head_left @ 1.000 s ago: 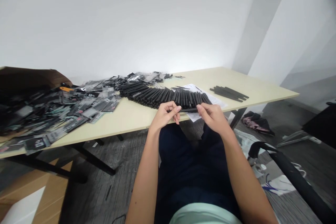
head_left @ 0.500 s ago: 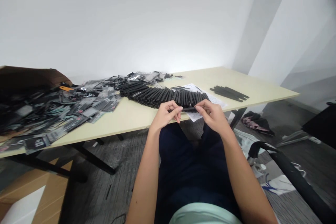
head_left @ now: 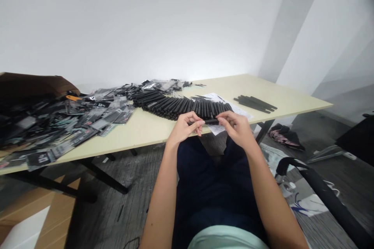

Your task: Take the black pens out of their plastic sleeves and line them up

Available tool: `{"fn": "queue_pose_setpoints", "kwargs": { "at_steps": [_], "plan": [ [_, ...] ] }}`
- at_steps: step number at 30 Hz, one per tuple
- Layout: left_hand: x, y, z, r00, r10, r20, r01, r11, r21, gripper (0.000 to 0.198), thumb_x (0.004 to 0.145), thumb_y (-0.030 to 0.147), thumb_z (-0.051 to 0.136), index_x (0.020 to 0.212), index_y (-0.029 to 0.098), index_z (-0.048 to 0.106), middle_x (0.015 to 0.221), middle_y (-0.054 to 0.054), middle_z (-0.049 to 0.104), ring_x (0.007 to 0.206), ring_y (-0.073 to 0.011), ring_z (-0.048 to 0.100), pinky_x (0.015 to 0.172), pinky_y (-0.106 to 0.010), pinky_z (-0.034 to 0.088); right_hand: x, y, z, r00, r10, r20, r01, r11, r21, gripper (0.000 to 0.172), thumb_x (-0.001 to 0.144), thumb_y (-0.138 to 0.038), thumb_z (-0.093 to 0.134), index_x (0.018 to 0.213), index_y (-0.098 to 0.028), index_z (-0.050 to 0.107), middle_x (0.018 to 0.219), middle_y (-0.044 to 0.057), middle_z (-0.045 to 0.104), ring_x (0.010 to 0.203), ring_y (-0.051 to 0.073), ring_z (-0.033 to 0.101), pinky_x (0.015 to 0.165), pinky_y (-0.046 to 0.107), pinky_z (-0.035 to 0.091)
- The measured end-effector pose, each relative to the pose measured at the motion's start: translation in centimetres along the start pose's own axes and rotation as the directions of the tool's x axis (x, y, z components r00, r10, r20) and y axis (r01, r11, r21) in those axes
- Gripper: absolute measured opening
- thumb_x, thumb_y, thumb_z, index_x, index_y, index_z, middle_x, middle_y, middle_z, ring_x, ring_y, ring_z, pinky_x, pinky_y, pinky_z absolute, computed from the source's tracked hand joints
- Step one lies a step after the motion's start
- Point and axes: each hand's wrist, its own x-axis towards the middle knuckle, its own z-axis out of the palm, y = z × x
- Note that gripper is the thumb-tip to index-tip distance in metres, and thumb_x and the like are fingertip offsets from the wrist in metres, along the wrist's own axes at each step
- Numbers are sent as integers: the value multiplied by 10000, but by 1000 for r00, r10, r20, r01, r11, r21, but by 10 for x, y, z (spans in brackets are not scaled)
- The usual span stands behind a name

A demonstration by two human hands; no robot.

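Observation:
A slim black stick (head_left: 210,122) lies level between my two hands, just over the table's near edge; its exact kind is too small to tell. My left hand (head_left: 188,125) pinches one end between thumb and fingers. At the other end, my right hand (head_left: 233,124) is closed in a similar pinch. Right behind them a long stacked row of black sticks (head_left: 178,108) curves across the table (head_left: 146,128). Part of that row is hidden by my hands. A printed white paper sheet (head_left: 216,129) lies partly under the row.
Flat black strips (head_left: 254,103) lie to the right on the table. Packaged items in clear and black wrappers (head_left: 96,118) are heaped at left, beside a brown box (head_left: 37,85). Below stands an open carton (head_left: 58,218). A black chair arm (head_left: 327,190) is at lower right.
Both hands stay in nearly the same place, still on the black stick. Only slight finger movement shows.

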Motion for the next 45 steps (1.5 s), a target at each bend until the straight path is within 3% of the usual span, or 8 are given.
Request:
{"fn": "queue_pose_setpoints", "kwargs": {
  "at_steps": [6,9,16,19,24,30,36,45],
  "plan": [
    [-1,4,1,1000,-18,10,18,1000,4,362,826,413,838,832,128,615,670,-37,716,521,-153,694,539,-242,553,1,2,6,999,-1,-42,-10,966,-259,437,1041,-451,516,707,-205,653,672,64,712,605,202,630,611,327,400],
    [0,5,1,1000,-28,14,28,999,22,376,806,419,853,817,126,619,679,-43,725,525,-150,695,549,-240,552,1,3,6,999,39,-25,-44,962,-268,552,1063,-481,461,593,-208,564,618,60,696,572,191,621,603,325,384],
    [1,1,1,998,11,-62,-9,999,32,351,825,415,834,838,132,627,683,-35,731,506,-144,676,534,-242,533,0,6,-2,999,16,46,-16,1000,-6,233,998,-407,609,1064,-197,685,735,16,664,587,160,576,572,287,416],
    [1,1,0,999,5,-40,-3,999,43,320,829,393,832,867,126,660,709,-42,743,509,-144,677,543,-248,535,0,9,-4,1000,2,13,-1,999,-52,219,1015,-393,574,977,-201,671,724,22,648,620,170,585,598,292,425],
    [1,0,-1,999,25,-44,-21,997,77,279,841,351,823,966,112,752,746,-48,751,534,-130,675,587,-247,539,0,14,-11,994,20,-109,-27,998,-60,389,1042,-472,521,781,-200,614,638,13,583,612,166,570,607,292,421],
    [1,-1,-1,999,23,-33,-20,996,92,276,862,370,802,950,114,748,741,-51,741,568,-147,690,613,-264,551,-2,11,-18,996,79,-51,-77,996,41,363,1019,-518,559,891,-190,648,680,7,598,562,142,535,550,281,393],
    [-2,1,-1,995,98,-16,-93,979,180,220,876,336,794,923,130,733,716,-46,742,672,-176,724,821,-333,564,-2,7,-16,994,78,-73,-86,990,-108,594,1047,-529,465,551,-209,401,513,-20,367,511,120,357,548,312,275],
    [-2,2,1,989,137,-56,-120,964,239,195,869,326,798,908,141,753,676,-39,747,718,-200,741,889,-357,558,0,15,-16,977,209,-27,-211,961,-180,650,1008,-601,466,507,-226,290,492,-26,260,494,111,264,537,331,203]
  ]
}}
